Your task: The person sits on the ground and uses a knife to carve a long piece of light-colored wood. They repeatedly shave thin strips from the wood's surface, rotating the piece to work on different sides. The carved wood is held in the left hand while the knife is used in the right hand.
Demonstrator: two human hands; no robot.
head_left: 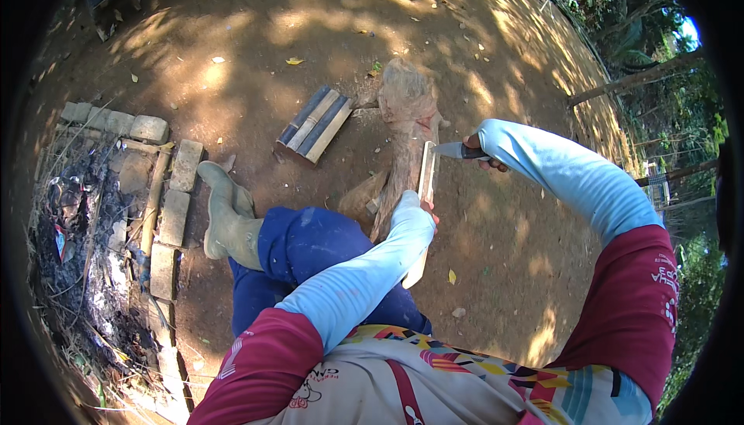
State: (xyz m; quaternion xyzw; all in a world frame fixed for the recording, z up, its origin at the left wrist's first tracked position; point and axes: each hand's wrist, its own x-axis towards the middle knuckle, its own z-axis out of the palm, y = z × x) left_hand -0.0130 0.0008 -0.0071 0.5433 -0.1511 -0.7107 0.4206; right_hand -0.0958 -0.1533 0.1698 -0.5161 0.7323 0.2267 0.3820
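Observation:
A long pale strip of split wood or bamboo (pixel 426 171) slants across a weathered log (pixel 407 98). My left hand (pixel 431 213) is closed around the middle of the strip, partly hidden by its light-blue sleeve. The strip's lower end comes out below my left forearm. In my right hand (pixel 490 161) is a knife (pixel 449 150) with a dark handle. Its blade points left and meets the strip near the upper end; whether it has cut into it, I cannot tell.
Several split pieces (pixel 314 124), dark and pale, lie side by side left of the log. My rubber boots (pixel 232 220) rest near a row of bricks (pixel 174 218) edging an ash heap (pixel 93 270). Wooden poles (pixel 643 76) and greenery stand at the right.

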